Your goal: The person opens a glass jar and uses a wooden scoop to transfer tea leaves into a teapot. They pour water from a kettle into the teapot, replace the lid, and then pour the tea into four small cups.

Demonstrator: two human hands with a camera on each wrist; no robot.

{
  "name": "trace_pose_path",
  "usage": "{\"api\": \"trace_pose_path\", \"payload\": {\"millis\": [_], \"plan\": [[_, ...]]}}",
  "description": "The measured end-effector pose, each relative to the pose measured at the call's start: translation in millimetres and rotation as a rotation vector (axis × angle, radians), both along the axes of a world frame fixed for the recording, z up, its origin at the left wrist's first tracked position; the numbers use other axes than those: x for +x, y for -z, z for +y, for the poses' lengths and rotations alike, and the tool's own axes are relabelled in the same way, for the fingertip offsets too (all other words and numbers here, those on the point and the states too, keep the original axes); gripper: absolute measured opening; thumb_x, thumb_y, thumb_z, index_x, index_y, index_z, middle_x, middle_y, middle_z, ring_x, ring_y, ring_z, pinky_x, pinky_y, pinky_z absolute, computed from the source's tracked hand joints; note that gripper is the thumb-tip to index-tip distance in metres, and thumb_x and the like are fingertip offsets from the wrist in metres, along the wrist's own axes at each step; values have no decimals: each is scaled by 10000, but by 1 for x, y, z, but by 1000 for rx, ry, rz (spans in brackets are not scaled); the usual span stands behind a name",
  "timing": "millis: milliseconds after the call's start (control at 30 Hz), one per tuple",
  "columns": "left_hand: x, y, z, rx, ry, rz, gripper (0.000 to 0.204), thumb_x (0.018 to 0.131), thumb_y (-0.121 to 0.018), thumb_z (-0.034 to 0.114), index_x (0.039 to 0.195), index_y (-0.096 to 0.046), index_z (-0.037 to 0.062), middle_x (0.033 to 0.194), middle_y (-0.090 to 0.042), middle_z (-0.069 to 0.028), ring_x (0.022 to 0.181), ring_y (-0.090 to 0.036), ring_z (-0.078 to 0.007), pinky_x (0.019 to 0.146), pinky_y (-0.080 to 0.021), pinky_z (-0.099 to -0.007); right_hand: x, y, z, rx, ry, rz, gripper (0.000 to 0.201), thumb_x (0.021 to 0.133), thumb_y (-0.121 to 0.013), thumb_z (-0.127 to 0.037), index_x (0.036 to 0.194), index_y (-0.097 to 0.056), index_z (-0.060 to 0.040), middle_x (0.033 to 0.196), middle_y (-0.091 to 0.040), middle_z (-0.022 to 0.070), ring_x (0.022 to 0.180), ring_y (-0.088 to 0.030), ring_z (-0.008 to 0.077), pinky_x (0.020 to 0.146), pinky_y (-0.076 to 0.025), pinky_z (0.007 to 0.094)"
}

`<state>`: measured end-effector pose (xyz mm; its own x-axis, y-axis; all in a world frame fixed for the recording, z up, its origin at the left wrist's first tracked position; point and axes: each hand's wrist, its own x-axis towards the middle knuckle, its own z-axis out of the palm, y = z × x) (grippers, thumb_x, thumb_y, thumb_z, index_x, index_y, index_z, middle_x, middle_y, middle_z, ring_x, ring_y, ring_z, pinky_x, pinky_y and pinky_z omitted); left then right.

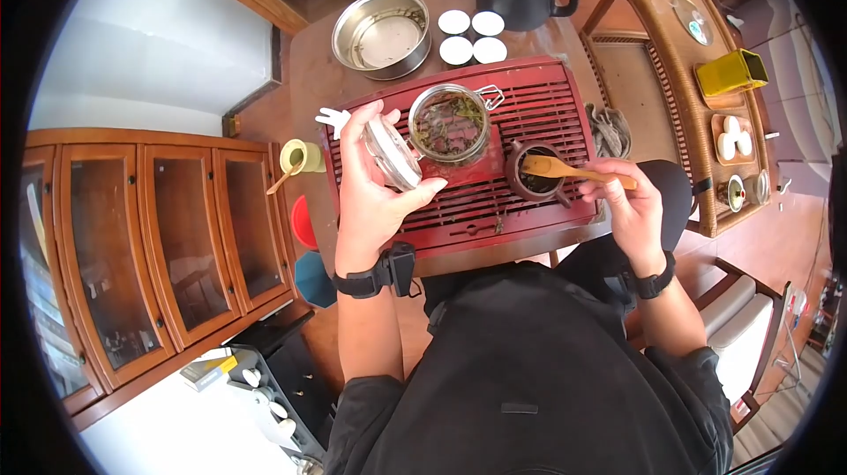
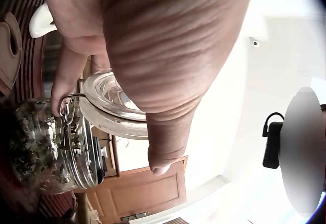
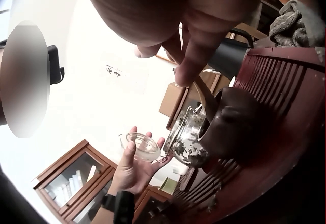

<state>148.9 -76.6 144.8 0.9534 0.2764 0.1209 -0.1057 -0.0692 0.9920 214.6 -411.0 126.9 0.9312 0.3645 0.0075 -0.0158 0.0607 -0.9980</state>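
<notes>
Above red tray [image 1: 540, 109], scoop [image 1: 560, 169] sideways, leftward

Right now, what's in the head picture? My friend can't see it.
A person's right hand holds a scoop over an open pot; the left hand holds the lid of a jar of leaves. Pot and jar stand on a red tray.

Dark red tray [image 1: 545, 97] striped with darker slots; dark brown pot [image 3: 234, 124]; clear jar [image 1: 457, 159] of green and brown leaves [image 1: 466, 113]; clear lid [image 1: 394, 155]; honey-yellow scoop [image 1: 565, 171]. Far side: silver pan [image 1: 388, 67] at left, white round tops [image 1: 456, 50], black kettle [image 1: 516, 0] at right. The person's shirt [image 1: 503, 360] is black.
</notes>
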Motion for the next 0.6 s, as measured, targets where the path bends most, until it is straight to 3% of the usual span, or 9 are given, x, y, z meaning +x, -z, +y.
{"api": "trace_pose_path", "payload": {"millis": [100, 200, 300, 400, 500, 600], "plan": [[0, 1, 0, 14, -2, -9, 1114, 622, -945, 39, 1531, -317, 176, 1535, -349, -77, 1398, -439, -284, 1054, -537, -441, 1, -1, 8, -26, -36, -57, 183, 1020, -611, -55, 1174, -645, 37, 1145, -679, 135, 918, -718, 176, 815, -596, 294], [1, -3, -3, -24, -26, -3, 1127, 603, -948, 10, 1519, -310, 164, 1434, -408, -142, 1247, -495, -212, 1012, -501, -379, 5, -6, 15, -94, -47, -121, 168, 1001, -633, -35, 1149, -660, 41, 1126, -673, 134, 902, -727, 177, 801, -602, 291], [0, 1, 0, -6, -2, -8, 1118, 619, -947, 41, 1531, -315, 173, 1536, -349, -81, 1398, -441, -291, 1055, -537, -445, 7, -13, 15, -111, -28, -162, 157, 1004, -625, -30, 1138, -662, 42, 1122, -670, 136, 895, -727, 183, 795, -602, 291], [0, 0, 0, 2, -4, -1, 1118, 620, -945, 37, 1532, -313, 174, 1536, -348, -85, 1400, -440, -297, 1055, -537, -447, 8, -15, 6, -86, 17, -153, 144, 1011, -603, -20, 1128, -660, 44, 1128, -665, 143, 884, -721, 186, 781, -599, 295], [1, -3, -3, -35, -27, -4, 1128, 603, -950, 11, 1521, -311, 162, 1423, -417, -135, 1218, -507, -202, 1005, -508, -376, 7, -20, -7, -51, 41, -171, 137, 1019, -568, -2, 1115, -653, 47, 1151, -649, 164, 881, -709, 187, 757, -593, 302], [1, -3, -3, -32, -17, -11, 1129, 603, -949, 9, 1524, -313, 161, 1418, -424, -133, 1220, -509, -204, 1004, -513, -376, -1, -23, -16, -47, 68, -299, 133, 1018, -567, 0, 1110, -655, 40, 1151, -646, 165, 889, -709, 188, 762, -595, 304]]}}
